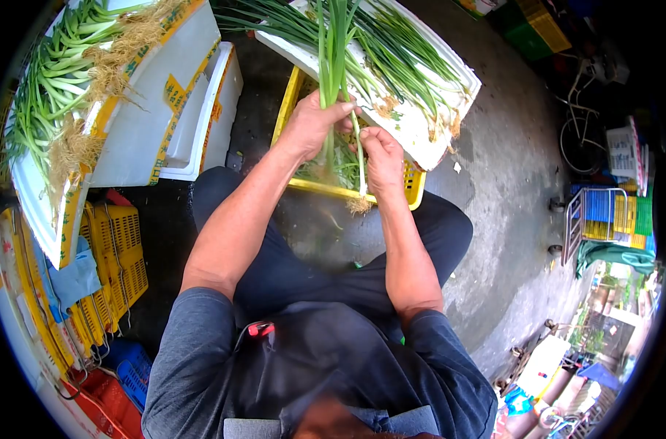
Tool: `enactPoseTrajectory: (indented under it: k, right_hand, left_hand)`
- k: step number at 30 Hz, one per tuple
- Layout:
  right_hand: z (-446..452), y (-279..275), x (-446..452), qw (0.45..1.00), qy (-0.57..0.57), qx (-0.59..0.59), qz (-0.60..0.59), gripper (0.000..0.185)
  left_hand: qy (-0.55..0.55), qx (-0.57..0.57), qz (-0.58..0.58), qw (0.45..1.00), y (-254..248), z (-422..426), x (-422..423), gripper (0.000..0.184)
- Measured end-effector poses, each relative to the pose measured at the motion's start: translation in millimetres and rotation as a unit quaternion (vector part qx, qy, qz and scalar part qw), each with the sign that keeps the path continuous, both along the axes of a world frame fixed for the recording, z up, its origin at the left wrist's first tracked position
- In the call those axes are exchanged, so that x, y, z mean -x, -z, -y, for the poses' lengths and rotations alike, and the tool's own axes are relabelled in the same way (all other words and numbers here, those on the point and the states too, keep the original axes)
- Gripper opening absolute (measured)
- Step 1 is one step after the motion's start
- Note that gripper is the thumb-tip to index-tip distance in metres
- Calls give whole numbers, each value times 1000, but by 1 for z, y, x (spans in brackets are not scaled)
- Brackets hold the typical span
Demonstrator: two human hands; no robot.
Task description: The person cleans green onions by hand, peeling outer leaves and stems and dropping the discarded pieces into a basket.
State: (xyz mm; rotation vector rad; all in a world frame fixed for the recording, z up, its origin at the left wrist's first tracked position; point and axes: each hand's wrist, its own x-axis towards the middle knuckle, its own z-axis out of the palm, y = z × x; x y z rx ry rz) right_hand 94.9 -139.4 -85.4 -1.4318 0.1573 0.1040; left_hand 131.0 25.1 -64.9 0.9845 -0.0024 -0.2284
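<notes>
My left hand (309, 130) is closed round a bunch of green onions (334, 55), whose leaves point away from me. My right hand (383, 159) pinches a single green onion stalk (361, 164) beside the bunch. Its roots (358, 206) hang towards me, over the near rim of a yellow crate (322, 192). Loose green leaves (340, 172) lie inside the crate under my hands. Beyond the crate, more green onions (413, 62) with brown roots lie on a white foam board (424, 150).
To the left, rooted green onions (62, 95) lie on a white foam box (139, 121) with yellow tape. Yellow crates (121, 252) and a blue basket (132, 373) stand nearer me. A wheeled cart (585, 212) stands on the wet concrete floor (494, 212) at right.
</notes>
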Motion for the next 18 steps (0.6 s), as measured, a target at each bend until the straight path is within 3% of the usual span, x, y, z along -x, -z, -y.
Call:
enactPoseTrajectory:
  k: [14, 18]
  right_hand:
    - [3, -7, 3, 996, -44, 74, 11, 19]
    - [-1, -13, 5, 998, -44, 41, -3, 20]
  left_hand:
    - [15, 29, -9, 999, 2, 1, 0, 14]
    - [25, 34, -15, 999, 0, 0, 1, 16]
